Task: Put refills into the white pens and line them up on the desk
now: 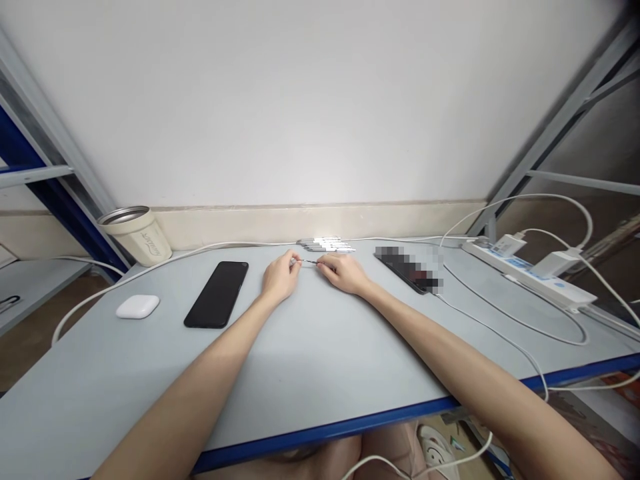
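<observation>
Near the back middle of the desk, my left hand (pixel 283 275) and my right hand (pixel 344 272) face each other with a small gap between them. A thin pen-like rod (pixel 309 261), dark and silvery, spans that gap. The fingertips of my left hand pinch one end, and those of my right hand pinch the other. My fingers hide both ends, so its exact kind is not clear. Just behind my hands lies a small pile of several silver pens (pixel 327 245), close to the wall.
Left of my arms lie a black phone (pixel 217 295) and a white earbud case (pixel 138 307). A cream tumbler (pixel 141 237) stands at the back left. On the right are a dark, partly blurred phone (pixel 400 270), a power strip (pixel 530 273) with chargers, and looping white cables (pixel 505 327).
</observation>
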### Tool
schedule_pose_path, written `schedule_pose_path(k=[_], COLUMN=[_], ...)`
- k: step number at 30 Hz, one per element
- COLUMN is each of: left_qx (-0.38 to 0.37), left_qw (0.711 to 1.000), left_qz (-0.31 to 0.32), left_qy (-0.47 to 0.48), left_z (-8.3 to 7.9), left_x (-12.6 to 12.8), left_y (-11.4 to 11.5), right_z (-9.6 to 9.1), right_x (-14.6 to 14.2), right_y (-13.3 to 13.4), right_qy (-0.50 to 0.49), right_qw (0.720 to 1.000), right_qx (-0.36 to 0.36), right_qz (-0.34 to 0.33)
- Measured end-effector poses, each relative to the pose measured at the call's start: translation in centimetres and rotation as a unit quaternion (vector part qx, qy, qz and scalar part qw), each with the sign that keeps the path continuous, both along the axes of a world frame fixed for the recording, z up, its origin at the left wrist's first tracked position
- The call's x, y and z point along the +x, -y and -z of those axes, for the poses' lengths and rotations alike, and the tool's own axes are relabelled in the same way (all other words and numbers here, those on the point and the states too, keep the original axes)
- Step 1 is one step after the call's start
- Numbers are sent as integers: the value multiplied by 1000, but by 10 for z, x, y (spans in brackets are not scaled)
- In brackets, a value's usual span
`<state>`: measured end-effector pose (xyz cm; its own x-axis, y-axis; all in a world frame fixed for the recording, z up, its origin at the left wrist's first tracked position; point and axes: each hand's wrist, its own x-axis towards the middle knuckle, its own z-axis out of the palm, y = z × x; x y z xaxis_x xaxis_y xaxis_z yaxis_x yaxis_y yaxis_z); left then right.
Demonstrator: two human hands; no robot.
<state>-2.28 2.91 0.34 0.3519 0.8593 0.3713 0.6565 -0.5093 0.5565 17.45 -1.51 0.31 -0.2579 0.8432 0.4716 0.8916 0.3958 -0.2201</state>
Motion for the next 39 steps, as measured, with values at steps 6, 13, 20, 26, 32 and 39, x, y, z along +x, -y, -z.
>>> schedule_pose_path(k=[6,13,20,26,32,39], left_qx=[8,37,26,43,46,75], left_qw=[1000,998,999,998,997,993], left_qz=[5,49,18,29,48,66], left_qy=[-9,-25,-36,-45,-46,-55], left_z=[0,0,1,2,2,4], left_x=[1,2,3,3,2,2], left_y=[1,5,1,0,0,1], right_z=[-1,-2,-1,-2,-2,-2], right_x=[-1,-2,0,0,-1,-1], right_y=[2,3,0,0,1,2], right_qy=[12,30,-10,-33,-24,-13], right_qw=[1000,1000,1000,999,1000,1000], right_qx=[3,3,0,-5,-5,-4], right_qz=[6,-2,1,-4,-5,-10])
